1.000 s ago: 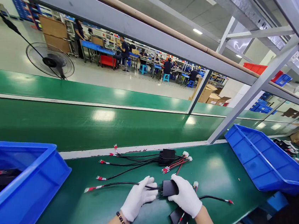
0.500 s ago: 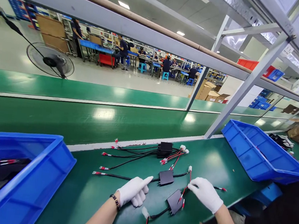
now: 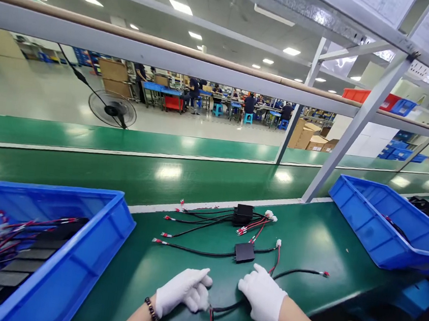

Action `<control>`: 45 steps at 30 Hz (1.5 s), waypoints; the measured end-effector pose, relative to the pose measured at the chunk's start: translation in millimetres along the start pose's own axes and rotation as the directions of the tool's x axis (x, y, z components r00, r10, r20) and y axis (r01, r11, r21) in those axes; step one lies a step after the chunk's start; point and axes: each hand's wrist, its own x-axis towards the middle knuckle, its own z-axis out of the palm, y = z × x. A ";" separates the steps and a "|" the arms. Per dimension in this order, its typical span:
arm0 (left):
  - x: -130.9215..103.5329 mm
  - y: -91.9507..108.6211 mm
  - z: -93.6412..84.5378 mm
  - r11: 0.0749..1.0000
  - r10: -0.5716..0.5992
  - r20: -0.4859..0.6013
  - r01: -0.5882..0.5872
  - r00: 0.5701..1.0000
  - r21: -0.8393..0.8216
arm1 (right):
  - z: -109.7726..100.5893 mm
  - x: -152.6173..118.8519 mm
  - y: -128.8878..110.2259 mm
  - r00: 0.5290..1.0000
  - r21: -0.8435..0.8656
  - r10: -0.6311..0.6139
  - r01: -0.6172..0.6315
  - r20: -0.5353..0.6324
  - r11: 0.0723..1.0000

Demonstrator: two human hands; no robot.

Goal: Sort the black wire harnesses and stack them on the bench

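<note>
At five o'clock, black boxes (image 3: 245, 253): two showing on bench (image 3: 305, 241), matte, cabled.
Left hand (image 3: 183, 290): six o'clock, half-curled, hold unclear.
Right hand (image 3: 262, 297): five o'clock, curled, hold hidden.
Large bins (image 3: 103, 251): two.

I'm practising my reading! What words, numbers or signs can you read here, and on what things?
No words, numbers or signs can be read.
Black boxes: no readable lettering.
Cable ends: any print is too small.
Cardboard boxes: any marks are too small and blurred.

Gloved left hand (image 3: 182, 291), right hand (image 3: 264, 295), black box (image 3: 244, 253)
</note>
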 end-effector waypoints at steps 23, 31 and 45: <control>-39.2 52.7 26.6 0.942 0.260 0.074 -0.269 0.963 0.200 | -0.8 -26.4 42.1 0.352 0.880 0.924 0.474 -0.151 -0.037; -31.6 63.2 6.3 0.869 0.280 -0.317 -0.099 0.906 0.485 | 2.0 -22.6 27.0 0.438 0.907 0.898 0.397 -0.052 -0.141; -22.2 57.9 -18.8 0.669 0.478 -0.344 -0.081 0.808 0.739 | 45.2 10.4 62.1 0.466 0.962 0.859 0.256 -0.211 0.097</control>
